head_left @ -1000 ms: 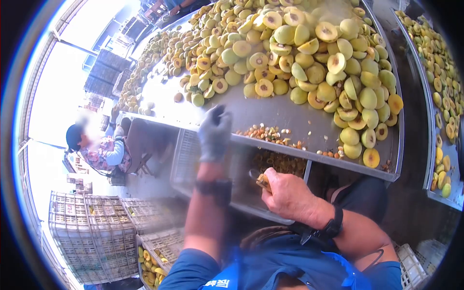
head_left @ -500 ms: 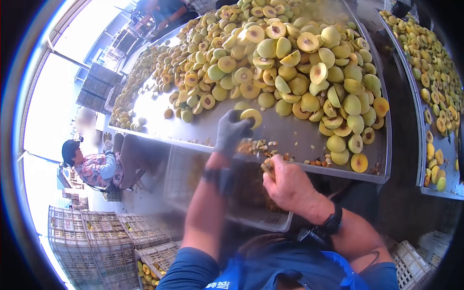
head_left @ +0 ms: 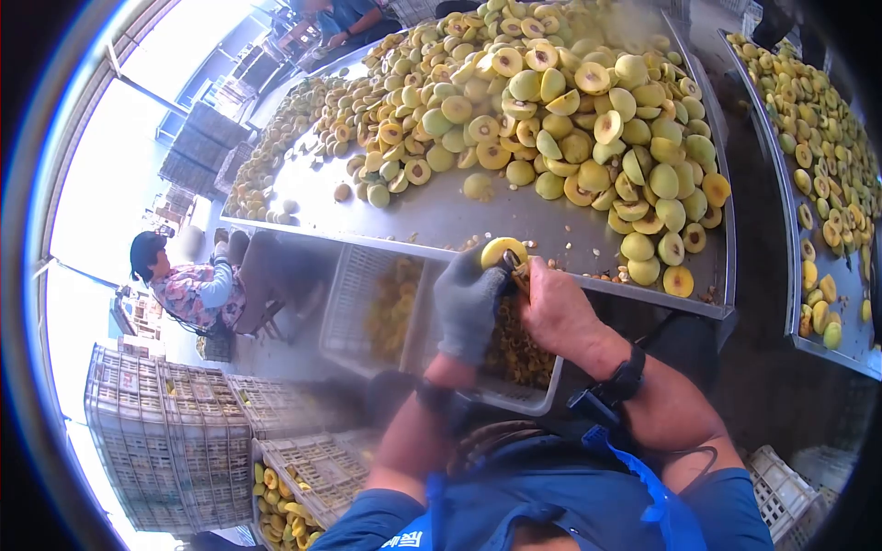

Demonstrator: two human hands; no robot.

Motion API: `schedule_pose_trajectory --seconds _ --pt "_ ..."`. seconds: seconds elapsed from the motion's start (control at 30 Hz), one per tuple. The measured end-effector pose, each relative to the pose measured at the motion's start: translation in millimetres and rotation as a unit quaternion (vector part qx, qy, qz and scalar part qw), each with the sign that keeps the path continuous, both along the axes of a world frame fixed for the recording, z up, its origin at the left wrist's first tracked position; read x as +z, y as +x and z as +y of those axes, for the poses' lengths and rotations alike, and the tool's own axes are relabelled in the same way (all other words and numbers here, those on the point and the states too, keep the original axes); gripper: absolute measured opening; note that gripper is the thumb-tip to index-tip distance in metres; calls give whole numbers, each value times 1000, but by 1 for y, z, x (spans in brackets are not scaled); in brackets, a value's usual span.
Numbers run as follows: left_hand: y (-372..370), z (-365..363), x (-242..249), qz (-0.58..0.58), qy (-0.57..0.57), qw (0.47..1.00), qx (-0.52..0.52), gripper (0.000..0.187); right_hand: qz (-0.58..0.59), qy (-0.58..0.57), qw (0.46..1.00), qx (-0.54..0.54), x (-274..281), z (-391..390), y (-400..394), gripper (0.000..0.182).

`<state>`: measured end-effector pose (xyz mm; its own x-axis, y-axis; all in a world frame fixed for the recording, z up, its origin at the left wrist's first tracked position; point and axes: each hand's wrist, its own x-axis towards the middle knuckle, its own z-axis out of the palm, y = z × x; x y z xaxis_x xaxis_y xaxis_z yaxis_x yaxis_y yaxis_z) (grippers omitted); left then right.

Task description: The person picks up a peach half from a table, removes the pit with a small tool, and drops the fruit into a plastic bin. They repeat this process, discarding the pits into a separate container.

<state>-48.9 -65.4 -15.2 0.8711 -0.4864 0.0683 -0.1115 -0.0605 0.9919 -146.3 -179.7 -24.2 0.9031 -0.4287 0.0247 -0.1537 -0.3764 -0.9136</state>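
Note:
My left hand (head_left: pixel 467 303), in a grey glove, grips a yellow halved fruit (head_left: pixel 504 246) that looks like a peach, cut face up. Closed around a small hand tool (head_left: pixel 517 273) is my bare right hand (head_left: pixel 562 317). The tool's dark metal end meets the fruit's middle; the fingers hide most of its handle. Both hands are together over the front edge of the metal table (head_left: pixel 367 234). A large heap of fruit halves (head_left: pixel 551 119), many with brown pits, covers the table behind them. Beneath my hands, a crate (head_left: pixel 542 404) contains brown bits that look like pits.
Yellow pieces lie in a white crate (head_left: pixel 335 321) to the left. A seated person (head_left: pixel 197 285) is farther left, another person (head_left: pixel 354 18) at the far end. Stacked crates (head_left: pixel 165 432) stand lower left. A second fruit-laden table (head_left: pixel 795 303) runs along the right.
My left hand has brought the fruit half down and right from above the table to my right hand. The tool now meets the fruit. The camera view has shifted slightly.

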Motion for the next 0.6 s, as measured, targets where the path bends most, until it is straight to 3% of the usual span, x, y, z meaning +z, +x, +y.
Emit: schedule_pose_trajectory --seconds 0.13,0.2,0.3,0.4,0.43,0.5,0.57,0.6 --pt "-12 7 16 -19 35 999 15 30 -61 7 997 41 7 2 -3 27" --pt "-7 12 -5 -41 42 998 39 34 -71 -24 996 38 -3 7 0 27" --pt "-4 14 0 -147 110 982 53 36 104 -5 994 27 14 13 1 32" --pt "1 19 14 -182 122 976 10 35 -99 189 967 141 -26 13 14 36" --pt "6 22 10 -172 119 978 -23 35 -97 158 974 128 -27 14 11 40" --pt "6 27 14 -18 36 997 -61 35 -91 93 986 107 -21 15 5 49" --pt "10 30 4 179 -71 978 -78 32 -44 96 989 106 -12 15 3 47" --pt "13 28 -9 173 -94 979 -43 30 -20 101 989 105 -11 16 2 46"
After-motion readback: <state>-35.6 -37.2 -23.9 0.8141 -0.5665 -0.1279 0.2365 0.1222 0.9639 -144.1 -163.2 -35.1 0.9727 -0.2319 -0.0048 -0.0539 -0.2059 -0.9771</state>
